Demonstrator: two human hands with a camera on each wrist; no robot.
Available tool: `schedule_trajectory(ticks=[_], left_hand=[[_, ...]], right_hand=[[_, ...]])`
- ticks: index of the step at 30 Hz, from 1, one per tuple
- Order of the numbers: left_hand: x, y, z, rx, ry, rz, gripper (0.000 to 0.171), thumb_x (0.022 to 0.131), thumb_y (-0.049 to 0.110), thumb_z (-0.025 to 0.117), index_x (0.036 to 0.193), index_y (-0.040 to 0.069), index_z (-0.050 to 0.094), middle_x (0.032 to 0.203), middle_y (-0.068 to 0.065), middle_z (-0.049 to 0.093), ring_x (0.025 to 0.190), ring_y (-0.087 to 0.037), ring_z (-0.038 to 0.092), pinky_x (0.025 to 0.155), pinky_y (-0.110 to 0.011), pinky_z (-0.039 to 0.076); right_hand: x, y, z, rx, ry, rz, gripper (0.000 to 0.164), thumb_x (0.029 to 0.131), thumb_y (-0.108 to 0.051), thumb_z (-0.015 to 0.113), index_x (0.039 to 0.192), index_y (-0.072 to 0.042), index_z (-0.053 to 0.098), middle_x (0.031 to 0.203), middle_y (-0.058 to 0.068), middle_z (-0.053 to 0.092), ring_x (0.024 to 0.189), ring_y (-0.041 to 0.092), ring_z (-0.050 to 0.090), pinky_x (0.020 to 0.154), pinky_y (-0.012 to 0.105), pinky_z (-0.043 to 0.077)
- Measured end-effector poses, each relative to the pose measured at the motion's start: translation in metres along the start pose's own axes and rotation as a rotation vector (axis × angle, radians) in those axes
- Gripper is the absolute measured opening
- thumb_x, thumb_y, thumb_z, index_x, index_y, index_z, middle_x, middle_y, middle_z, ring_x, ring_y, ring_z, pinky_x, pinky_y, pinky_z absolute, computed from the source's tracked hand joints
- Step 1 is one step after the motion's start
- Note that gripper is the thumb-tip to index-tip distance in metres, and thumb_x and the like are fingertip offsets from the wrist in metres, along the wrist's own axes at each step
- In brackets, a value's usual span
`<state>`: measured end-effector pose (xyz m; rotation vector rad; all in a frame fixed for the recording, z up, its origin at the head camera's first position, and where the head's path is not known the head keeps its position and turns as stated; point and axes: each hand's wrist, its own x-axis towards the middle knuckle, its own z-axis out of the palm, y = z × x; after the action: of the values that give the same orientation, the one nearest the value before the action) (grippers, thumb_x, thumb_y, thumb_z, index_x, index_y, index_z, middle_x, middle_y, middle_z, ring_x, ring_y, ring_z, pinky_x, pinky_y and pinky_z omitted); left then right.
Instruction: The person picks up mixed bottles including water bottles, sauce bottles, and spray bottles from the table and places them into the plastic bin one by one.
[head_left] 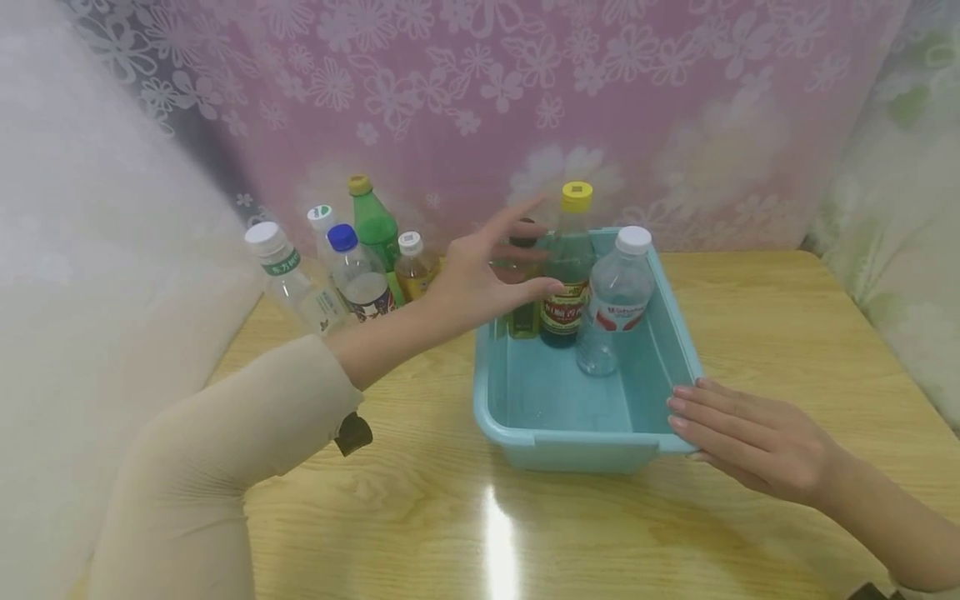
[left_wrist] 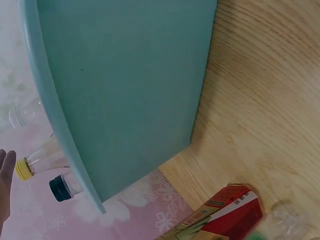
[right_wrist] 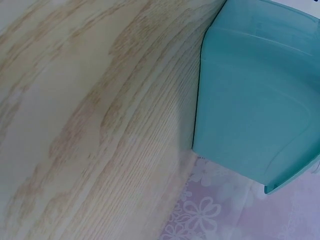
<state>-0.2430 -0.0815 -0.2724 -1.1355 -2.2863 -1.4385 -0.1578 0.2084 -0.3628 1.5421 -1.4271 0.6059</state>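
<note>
My left hand [head_left: 480,271] is raised over the left rim of a light blue plastic bin [head_left: 585,450], fingers spread and thumb stretched out. In the head view its thumb overlaps a yellow-capped vinegar bottle [head_left: 564,315] that stands in the bin. Partly hidden behind those fingers is a dark-capped bottle [head_left: 524,323]. A clear water bottle [head_left: 621,304] with a white cap and red-and-white label leans at the right of the vinegar bottle. My right hand [head_left: 757,442] rests with straight fingers on the bin's near right corner.
Left of the bin stand several bottles: a white-capped clear one [head_left: 292,287], a blue-capped one [head_left: 360,279], a green one [head_left: 375,221] and a small amber one [head_left: 412,267]. The wooden table [head_left: 390,500] meets a pink floral curtain [head_left: 450,108] behind.
</note>
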Motion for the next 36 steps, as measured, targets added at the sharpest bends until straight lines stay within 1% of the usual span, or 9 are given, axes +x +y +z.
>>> schedule_trajectory(ticks=[6,11,14,18,24,26,29,33,36], left_hand=[[-0.015,-0.008,-0.013,0.0,0.092,0.108,0.083,0.073,0.005,0.081,0.143,0.005,0.036,0.124,-0.016,0.06,0.099,-0.028,0.067,0.074,-0.033,0.059],[-0.025,-0.005,-0.024,0.01,0.128,0.083,0.084,0.072,0.005,0.081,0.144,0.009,0.037,0.126,-0.013,0.06,0.101,-0.025,0.066,0.075,-0.037,0.058],[-0.03,-0.001,-0.029,0.025,0.141,0.079,0.085,0.072,0.005,0.081,0.144,0.011,0.037,0.126,-0.01,0.061,0.103,-0.019,0.066,0.076,-0.034,0.058],[-0.035,0.004,-0.036,0.07,0.16,0.113,0.087,0.071,0.005,0.082,0.144,0.009,0.037,0.126,-0.009,0.06,0.104,-0.016,0.065,0.075,-0.028,0.057],[-0.039,0.004,-0.049,0.111,0.189,0.166,0.087,0.07,0.001,0.082,0.144,0.004,0.035,0.129,-0.01,0.059,0.08,-0.017,0.069,0.065,-0.027,0.057],[-0.041,0.003,-0.054,0.127,0.198,0.183,0.088,0.07,0.0,0.082,0.144,0.002,0.034,0.13,-0.012,0.058,0.078,-0.019,0.068,0.064,-0.027,0.057],[-0.042,0.001,-0.06,0.181,0.225,0.229,0.085,0.071,0.007,0.082,0.141,-0.004,0.035,0.129,-0.016,0.058,0.087,-0.024,0.069,0.066,-0.025,0.057],[-0.041,-0.003,-0.064,0.233,0.278,0.318,0.082,0.077,0.03,0.078,0.136,-0.011,0.038,0.126,-0.019,0.059,0.099,-0.027,0.066,0.07,-0.023,0.057],[-0.042,-0.005,-0.069,0.245,0.309,0.329,0.083,0.078,0.038,0.074,0.136,-0.011,0.038,0.127,-0.019,0.059,0.102,-0.027,0.065,0.075,-0.025,0.057]], right_hand=[[0.001,0.0,0.001,-0.002,0.003,-0.002,0.025,0.096,-0.009,0.054,0.107,0.01,0.066,0.107,0.022,0.068,0.109,0.03,0.063,0.101,0.037,0.045],[0.002,0.001,0.002,-0.002,0.021,-0.004,0.025,0.096,-0.009,0.054,0.106,0.01,0.066,0.106,0.022,0.068,0.107,0.031,0.063,0.1,0.038,0.046],[0.003,0.001,0.002,-0.002,0.027,-0.006,0.024,0.096,-0.009,0.054,0.106,0.01,0.066,0.105,0.023,0.068,0.107,0.031,0.063,0.1,0.038,0.046],[0.004,0.001,0.003,-0.008,0.038,-0.011,0.024,0.096,-0.009,0.055,0.105,0.01,0.067,0.104,0.023,0.068,0.106,0.031,0.064,0.099,0.038,0.047],[0.004,0.001,0.005,-0.022,0.057,-0.019,0.023,0.096,-0.008,0.055,0.104,0.01,0.067,0.103,0.023,0.069,0.104,0.031,0.065,0.098,0.038,0.048],[0.004,0.001,0.006,-0.023,0.062,-0.021,0.023,0.095,-0.008,0.055,0.104,0.01,0.067,0.102,0.023,0.069,0.104,0.031,0.065,0.098,0.038,0.048],[0.005,0.002,0.006,-0.024,0.066,-0.023,0.023,0.095,-0.008,0.056,0.103,0.01,0.067,0.102,0.023,0.069,0.104,0.03,0.065,0.098,0.038,0.048],[0.006,0.003,0.006,-0.025,0.077,-0.025,0.023,0.095,-0.008,0.056,0.103,0.01,0.067,0.102,0.023,0.069,0.103,0.03,0.065,0.097,0.038,0.048],[0.006,0.003,0.006,-0.026,0.081,-0.027,0.023,0.095,-0.008,0.056,0.103,0.01,0.067,0.102,0.023,0.069,0.103,0.03,0.065,0.097,0.037,0.048]])
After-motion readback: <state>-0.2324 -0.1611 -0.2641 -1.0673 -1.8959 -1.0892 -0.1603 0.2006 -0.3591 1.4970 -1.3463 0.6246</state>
